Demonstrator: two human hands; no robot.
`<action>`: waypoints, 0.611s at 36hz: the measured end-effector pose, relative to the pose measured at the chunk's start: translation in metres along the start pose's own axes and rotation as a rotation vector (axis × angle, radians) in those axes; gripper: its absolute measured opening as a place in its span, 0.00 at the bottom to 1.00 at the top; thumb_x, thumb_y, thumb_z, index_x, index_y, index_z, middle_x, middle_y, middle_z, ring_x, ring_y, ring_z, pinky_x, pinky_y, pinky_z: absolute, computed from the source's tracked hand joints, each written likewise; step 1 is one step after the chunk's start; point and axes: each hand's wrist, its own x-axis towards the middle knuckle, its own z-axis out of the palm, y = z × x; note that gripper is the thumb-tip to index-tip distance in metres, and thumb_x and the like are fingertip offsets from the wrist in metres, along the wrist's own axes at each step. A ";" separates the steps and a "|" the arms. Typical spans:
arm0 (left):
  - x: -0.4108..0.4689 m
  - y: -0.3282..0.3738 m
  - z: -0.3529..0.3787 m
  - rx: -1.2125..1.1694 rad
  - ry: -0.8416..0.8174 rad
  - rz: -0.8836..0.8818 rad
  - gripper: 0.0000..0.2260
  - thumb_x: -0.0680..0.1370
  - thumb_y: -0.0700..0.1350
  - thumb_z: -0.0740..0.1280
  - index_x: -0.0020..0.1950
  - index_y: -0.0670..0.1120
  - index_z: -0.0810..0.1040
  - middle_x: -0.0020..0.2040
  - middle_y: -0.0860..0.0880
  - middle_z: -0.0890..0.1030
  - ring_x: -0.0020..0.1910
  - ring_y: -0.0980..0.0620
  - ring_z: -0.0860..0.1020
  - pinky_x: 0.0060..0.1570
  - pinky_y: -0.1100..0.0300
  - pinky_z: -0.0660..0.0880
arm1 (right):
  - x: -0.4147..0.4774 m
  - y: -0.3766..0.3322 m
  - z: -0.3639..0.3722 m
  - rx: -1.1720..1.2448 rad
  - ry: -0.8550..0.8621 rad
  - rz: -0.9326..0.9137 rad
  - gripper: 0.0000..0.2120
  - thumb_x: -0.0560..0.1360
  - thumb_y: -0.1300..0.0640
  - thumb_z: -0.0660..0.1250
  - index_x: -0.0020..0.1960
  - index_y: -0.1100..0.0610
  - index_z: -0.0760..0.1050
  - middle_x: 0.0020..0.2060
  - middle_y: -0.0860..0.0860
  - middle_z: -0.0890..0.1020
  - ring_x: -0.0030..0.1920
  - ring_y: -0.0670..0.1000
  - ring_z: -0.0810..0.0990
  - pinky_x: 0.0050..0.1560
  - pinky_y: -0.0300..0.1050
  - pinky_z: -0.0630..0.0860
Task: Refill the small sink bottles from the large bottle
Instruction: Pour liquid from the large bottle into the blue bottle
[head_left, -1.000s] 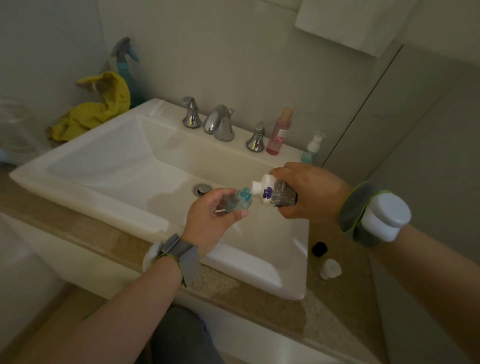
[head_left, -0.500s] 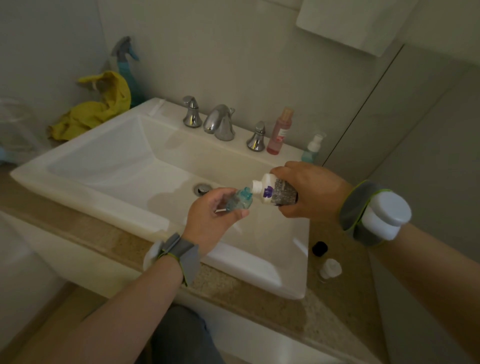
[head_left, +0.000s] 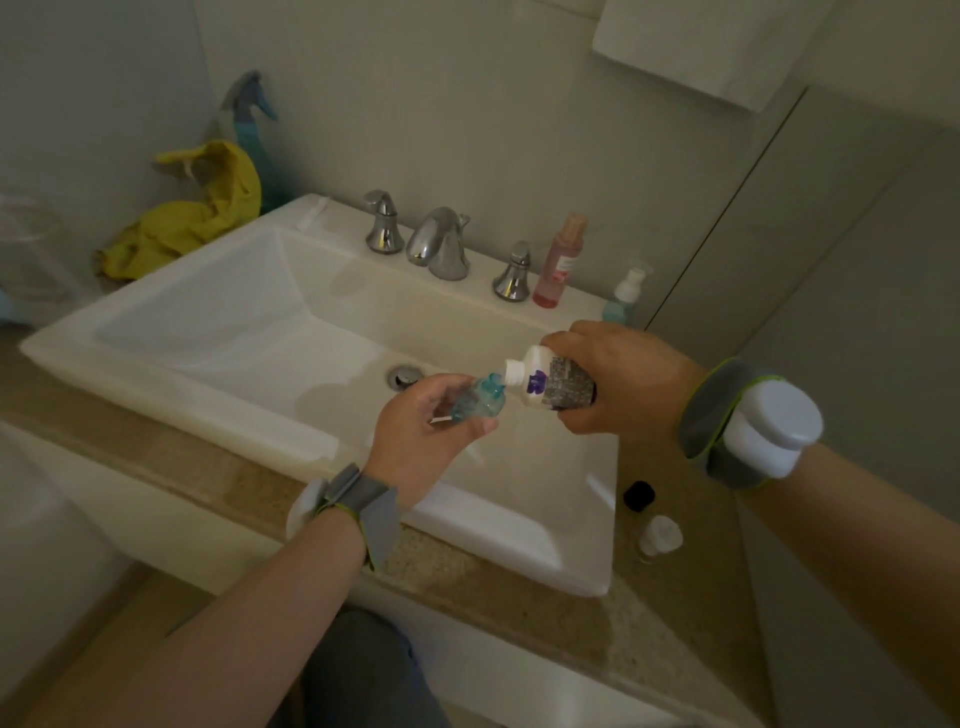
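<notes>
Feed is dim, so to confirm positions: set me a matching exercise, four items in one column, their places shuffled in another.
1 small teal bottle
2 large white bottle
3 pink bottle
4 black cap

A on the countertop right of the sink
B held in the left hand
C on the sink ledge by a tap handle
D tilted in the right hand

Pairs: 1-B, 2-D, 3-C, 4-A

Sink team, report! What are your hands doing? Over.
Left hand holds small teal bottle. Right hand tilts large white bottle, neck at its mouth. Black cap, white cap on counter; nothing blocking.
</notes>
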 end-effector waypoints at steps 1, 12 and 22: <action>0.000 0.000 0.000 0.003 -0.001 0.001 0.15 0.67 0.38 0.77 0.47 0.56 0.80 0.47 0.51 0.84 0.48 0.50 0.82 0.51 0.55 0.79 | 0.000 0.000 0.000 -0.001 0.000 0.000 0.27 0.67 0.47 0.70 0.63 0.51 0.68 0.50 0.51 0.74 0.51 0.54 0.74 0.51 0.51 0.74; 0.000 0.000 0.001 -0.007 -0.013 -0.011 0.14 0.68 0.37 0.76 0.49 0.51 0.80 0.48 0.48 0.84 0.49 0.48 0.81 0.53 0.52 0.79 | 0.001 0.000 0.000 0.000 0.010 -0.006 0.25 0.67 0.47 0.70 0.62 0.51 0.69 0.49 0.51 0.75 0.49 0.55 0.75 0.50 0.52 0.75; 0.000 0.000 0.000 -0.004 -0.021 -0.003 0.14 0.68 0.39 0.76 0.50 0.52 0.80 0.49 0.48 0.84 0.50 0.48 0.82 0.54 0.50 0.79 | 0.000 -0.001 -0.002 -0.006 0.005 -0.004 0.25 0.67 0.48 0.71 0.61 0.52 0.70 0.49 0.51 0.75 0.49 0.55 0.75 0.50 0.51 0.74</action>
